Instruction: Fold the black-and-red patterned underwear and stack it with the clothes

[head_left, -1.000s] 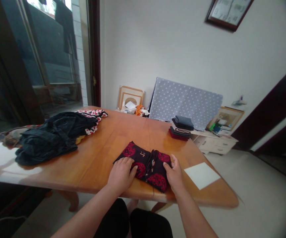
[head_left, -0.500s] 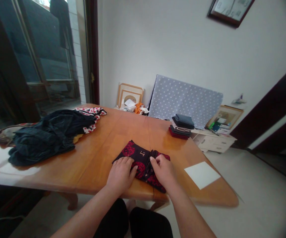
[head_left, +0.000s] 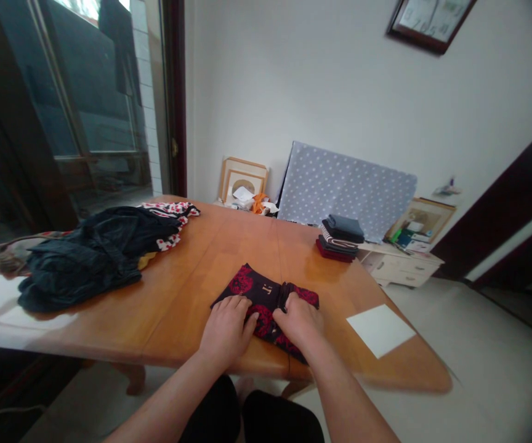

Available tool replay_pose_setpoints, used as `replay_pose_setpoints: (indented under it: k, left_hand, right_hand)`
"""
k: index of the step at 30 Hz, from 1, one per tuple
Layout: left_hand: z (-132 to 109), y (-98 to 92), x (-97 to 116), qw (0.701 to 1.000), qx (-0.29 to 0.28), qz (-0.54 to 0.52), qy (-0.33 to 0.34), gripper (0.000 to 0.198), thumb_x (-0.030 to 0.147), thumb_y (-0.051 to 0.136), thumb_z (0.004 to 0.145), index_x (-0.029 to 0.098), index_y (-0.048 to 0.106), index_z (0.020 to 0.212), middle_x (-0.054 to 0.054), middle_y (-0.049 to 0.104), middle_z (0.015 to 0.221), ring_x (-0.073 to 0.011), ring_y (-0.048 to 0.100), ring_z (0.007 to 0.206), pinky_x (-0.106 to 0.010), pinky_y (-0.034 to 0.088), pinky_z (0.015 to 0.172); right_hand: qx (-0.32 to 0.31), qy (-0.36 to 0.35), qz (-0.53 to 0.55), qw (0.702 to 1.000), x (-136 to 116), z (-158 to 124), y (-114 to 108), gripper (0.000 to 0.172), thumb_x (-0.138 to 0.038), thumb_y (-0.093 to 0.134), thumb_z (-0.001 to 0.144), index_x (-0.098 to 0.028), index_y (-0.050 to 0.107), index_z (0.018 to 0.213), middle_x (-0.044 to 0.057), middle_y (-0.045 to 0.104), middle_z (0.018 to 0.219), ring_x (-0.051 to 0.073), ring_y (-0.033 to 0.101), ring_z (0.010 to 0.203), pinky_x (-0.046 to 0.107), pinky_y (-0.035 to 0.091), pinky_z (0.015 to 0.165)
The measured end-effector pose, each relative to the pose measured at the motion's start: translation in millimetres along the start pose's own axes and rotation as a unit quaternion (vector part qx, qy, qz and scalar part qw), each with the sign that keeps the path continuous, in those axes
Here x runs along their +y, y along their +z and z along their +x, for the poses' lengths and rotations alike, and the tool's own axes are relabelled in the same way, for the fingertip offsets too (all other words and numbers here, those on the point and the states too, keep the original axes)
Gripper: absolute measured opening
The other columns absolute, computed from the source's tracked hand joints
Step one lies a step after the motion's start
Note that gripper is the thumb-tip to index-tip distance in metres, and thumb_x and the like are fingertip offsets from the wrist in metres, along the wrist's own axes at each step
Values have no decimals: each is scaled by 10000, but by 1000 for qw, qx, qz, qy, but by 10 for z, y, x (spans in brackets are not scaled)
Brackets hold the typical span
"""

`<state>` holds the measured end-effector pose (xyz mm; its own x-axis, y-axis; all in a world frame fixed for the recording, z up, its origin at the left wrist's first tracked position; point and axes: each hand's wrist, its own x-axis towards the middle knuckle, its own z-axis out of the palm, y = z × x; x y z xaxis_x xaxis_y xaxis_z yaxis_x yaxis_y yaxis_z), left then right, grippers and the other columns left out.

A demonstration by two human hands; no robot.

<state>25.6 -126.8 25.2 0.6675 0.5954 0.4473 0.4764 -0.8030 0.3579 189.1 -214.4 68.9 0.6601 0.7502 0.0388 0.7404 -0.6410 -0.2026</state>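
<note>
A black garment with red flower prints lies partly folded near the front edge of the wooden table. My left hand rests flat on its left part, fingers stretched out. My right hand lies on the middle of the garment, fingers curled over its bunched waistband fold; whether it pinches the cloth is hard to tell.
A heap of dark clothes with a red-and-white patterned piece lies at the table's left. A stack of folded clothes sits at the far right. A white sheet lies at the right front. Picture frames and a dotted board lean on the wall.
My right hand has moved left from the garment's right edge to its middle, onto the bunched fold. The left hand has stayed in place.
</note>
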Motion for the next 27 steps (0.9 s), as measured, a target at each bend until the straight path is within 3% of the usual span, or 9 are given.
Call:
replay_pose_setpoints:
  k: [4,6,8,10,13,15,17,21,27]
  left_hand:
    - [-8,31,-33,1000,7,-3,13,290,387,461,981,202,638,1117,-114,657,1162,-284,589,1117,-446,434,981]
    - [-9,51,-52,999,14,-11,27,319,402,473,976,206,637,1168,-118,635,1261,-300,550,1210,-473,404,1036]
    - [-7,64,-66,999,13,-20,40,344,417,482,972,221,637,1208,-110,612,1328,-309,513,1274,-495,376,1072]
    - [-4,66,-69,999,8,-25,46,357,428,482,971,227,644,1216,-108,609,1347,-311,508,1288,-507,364,1086]
    - [3,53,-59,999,-2,-22,45,366,435,476,972,220,658,1205,-114,620,1337,-309,527,1269,-509,368,1084]
    - [8,45,-49,999,-9,-14,43,373,438,468,975,215,657,1207,-119,621,1335,-308,535,1260,-506,373,1079]
    - [13,44,-46,999,-15,-6,43,380,442,457,979,212,656,1208,-122,617,1341,-305,537,1259,-504,373,1080]
    - [15,43,-54,999,-14,0,44,381,438,442,987,215,657,1208,-121,614,1348,-300,535,1264,-505,365,1088]
    - [51,19,102,997,-5,-3,74,349,392,449,987,226,663,1206,-102,623,1345,-298,495,1319,-545,243,1163]
  right_hand:
    - [35,1,60,998,108,16,90,231,-420,550,829,-211,628,892,81,727,819,241,676,798,304,407,664]
    - [62,4,145,987,194,28,152,203,-402,550,828,-214,624,816,53,707,766,213,652,751,281,393,637]
    - [82,6,279,957,300,26,209,210,-408,561,822,-212,608,763,24,675,708,193,619,692,264,392,606]
    - [90,15,434,896,422,-10,246,233,-435,581,819,-210,595,760,-8,635,658,174,578,627,255,399,571]
    - [115,48,619,776,617,-128,255,249,-453,642,806,-211,586,792,-48,595,640,142,527,574,239,402,539]
    - [149,74,686,708,740,-225,245,249,-434,694,781,-210,587,801,-60,595,653,126,520,574,228,403,541]
    - [181,93,721,663,846,-312,240,245,-397,738,749,-207,591,796,-66,600,664,117,527,586,221,410,554]
    - [218,114,741,624,1016,-420,266,232,-356,765,704,-198,626,803,-56,624,700,122,558,631,227,437,586]
    - [235,129,747,608,1197,-471,316,221,-342,745,698,-184,664,830,-43,641,741,131,576,671,239,461,612]
